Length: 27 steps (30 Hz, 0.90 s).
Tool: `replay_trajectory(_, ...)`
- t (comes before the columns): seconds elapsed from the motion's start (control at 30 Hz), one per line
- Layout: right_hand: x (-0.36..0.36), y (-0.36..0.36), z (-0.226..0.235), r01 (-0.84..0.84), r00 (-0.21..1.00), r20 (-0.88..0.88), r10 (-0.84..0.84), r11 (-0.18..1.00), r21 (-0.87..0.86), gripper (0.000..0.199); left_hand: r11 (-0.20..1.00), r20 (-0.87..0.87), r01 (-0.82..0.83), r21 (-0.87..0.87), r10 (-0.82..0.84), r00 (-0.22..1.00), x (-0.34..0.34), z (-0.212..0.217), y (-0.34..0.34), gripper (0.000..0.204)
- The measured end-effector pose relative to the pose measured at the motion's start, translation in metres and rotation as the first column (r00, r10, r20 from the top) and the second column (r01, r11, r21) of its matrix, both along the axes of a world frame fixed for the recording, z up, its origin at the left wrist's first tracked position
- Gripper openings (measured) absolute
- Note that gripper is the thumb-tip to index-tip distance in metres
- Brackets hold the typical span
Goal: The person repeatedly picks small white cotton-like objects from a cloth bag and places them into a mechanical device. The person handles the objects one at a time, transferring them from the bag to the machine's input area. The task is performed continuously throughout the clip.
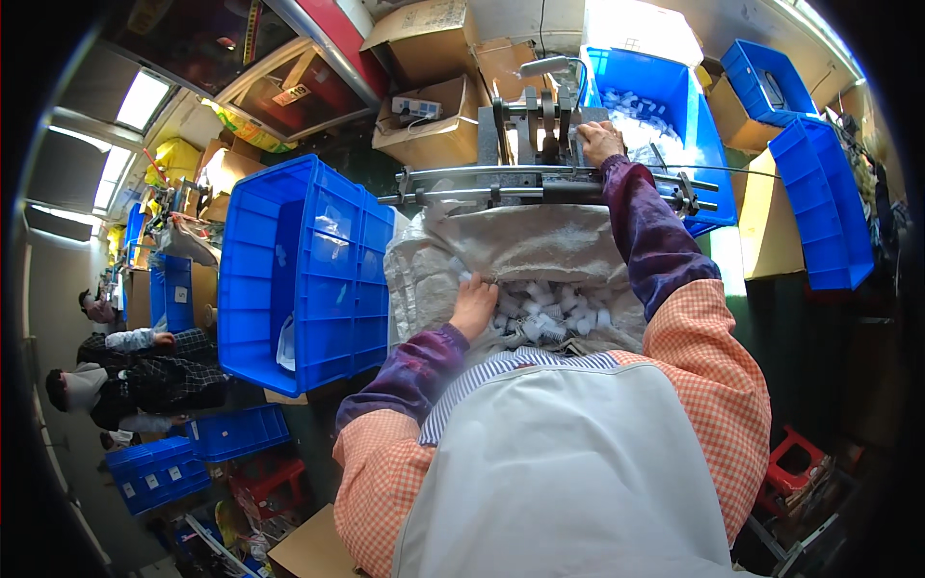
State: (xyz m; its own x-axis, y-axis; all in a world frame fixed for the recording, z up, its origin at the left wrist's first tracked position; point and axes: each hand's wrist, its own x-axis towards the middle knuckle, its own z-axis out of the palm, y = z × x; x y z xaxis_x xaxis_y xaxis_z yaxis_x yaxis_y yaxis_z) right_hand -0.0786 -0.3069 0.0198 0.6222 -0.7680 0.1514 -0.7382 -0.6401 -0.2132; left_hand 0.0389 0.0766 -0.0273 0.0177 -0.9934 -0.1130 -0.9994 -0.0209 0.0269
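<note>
My left hand (474,306) reaches down into a grey woven sack (501,246) in my lap and rests on a heap of small white parts (544,313); whether it grips any I cannot tell. My right hand (600,141) is stretched forward to a small metal machine (540,130) on the bench, fingers closed at its upright plates, seemingly pinching a small white part. A metal rail (554,178) runs across in front of the machine, above the sack's far edge.
A large blue crate (303,270) stands at my left. More blue bins (665,91) (819,202) hold white parts at the back right. Cardboard boxes (429,96) are stacked behind the machine. Other people (116,376) work at far left. A red stool (790,458) stands lower right.
</note>
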Motion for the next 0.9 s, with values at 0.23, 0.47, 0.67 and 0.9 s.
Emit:
replay_trajectory(0.23,-0.001,0.007,0.008,0.212,0.969,-0.133,-0.209,0.977,0.008,0.028,0.999,-0.009,0.03,0.015,-0.03,1.0,0.0,0.002,-0.001,0.013)
replay_trajectory(0.47,-0.014,0.029,0.008,0.24,0.97,-0.013,-0.243,0.964,-0.118,0.03,0.995,-0.027,-0.051,-0.09,0.049,0.998,0.001,0.024,-0.005,0.014)
replay_trajectory(0.67,0.022,0.047,0.006,0.182,0.982,-0.024,-0.186,0.975,-0.127,0.025,0.979,-0.222,-0.174,-0.109,0.146,0.964,-0.002,0.049,-0.02,0.019)
replay_trajectory(0.9,0.03,0.055,0.011,0.167,0.985,-0.02,-0.172,0.976,-0.141,0.028,0.934,-0.397,-0.277,-0.224,0.172,0.901,-0.007,0.081,-0.028,0.026)
